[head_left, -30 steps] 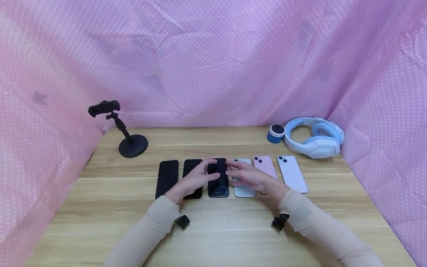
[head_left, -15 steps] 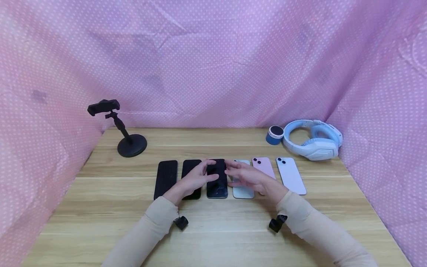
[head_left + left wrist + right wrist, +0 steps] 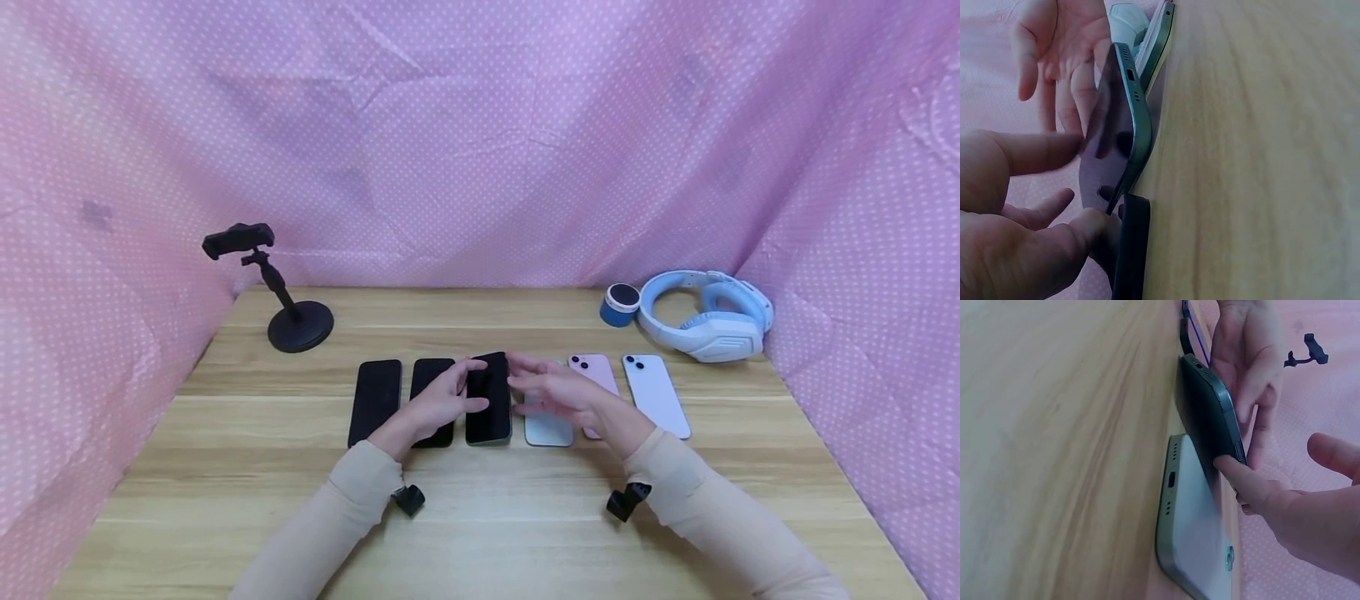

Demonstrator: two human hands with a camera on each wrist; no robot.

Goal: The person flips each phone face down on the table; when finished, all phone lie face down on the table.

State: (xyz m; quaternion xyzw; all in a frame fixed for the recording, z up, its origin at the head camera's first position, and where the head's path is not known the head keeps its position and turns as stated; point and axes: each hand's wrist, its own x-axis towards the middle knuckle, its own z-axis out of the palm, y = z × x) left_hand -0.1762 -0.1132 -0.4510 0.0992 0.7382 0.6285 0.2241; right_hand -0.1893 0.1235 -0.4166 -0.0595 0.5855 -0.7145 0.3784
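Dark phone (image 3: 489, 423), right edge tilted up | right hand (image 3: 561, 393): fingers extended, fingertip under raised edge, thumb apart | left hand (image 3: 438, 400): loosely spread, thumb at low edge

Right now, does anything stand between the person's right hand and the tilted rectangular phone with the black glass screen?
Nothing visible does: the right hand touches the raised side of the tilted black-screened phone. A pale, round-cornered phone lies beside it, below the hand, not between them.
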